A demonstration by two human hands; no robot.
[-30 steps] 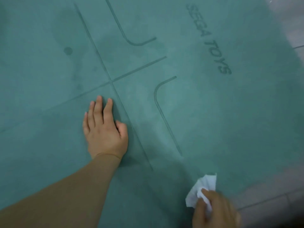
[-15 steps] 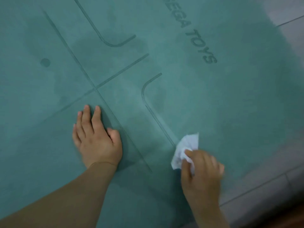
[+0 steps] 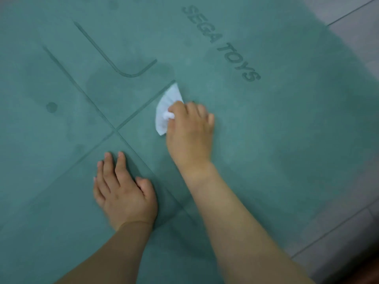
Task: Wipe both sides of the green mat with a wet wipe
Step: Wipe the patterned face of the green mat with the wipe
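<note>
The green mat (image 3: 287, 124) lies flat and fills most of the view, with engraved lines and the words "SEGA TOYS" near the top right. My right hand (image 3: 190, 132) presses a crumpled white wet wipe (image 3: 167, 108) onto the mat near the end of an engraved line, at centre. My left hand (image 3: 123, 191) rests flat on the mat below and to the left, fingers together, holding nothing. Darker damp patches show on the mat around the lines to the left of the wipe.
Grey floor tiles (image 3: 356, 23) show past the mat's right edge, at the top right and along the bottom right (image 3: 338, 238). A small dark dot (image 3: 51, 107) is printed on the mat at left.
My right hand has swept the wipe up and leftward from the mat's near right edge to its middle. The left hand stays pressed in place while the view shifts.
</note>
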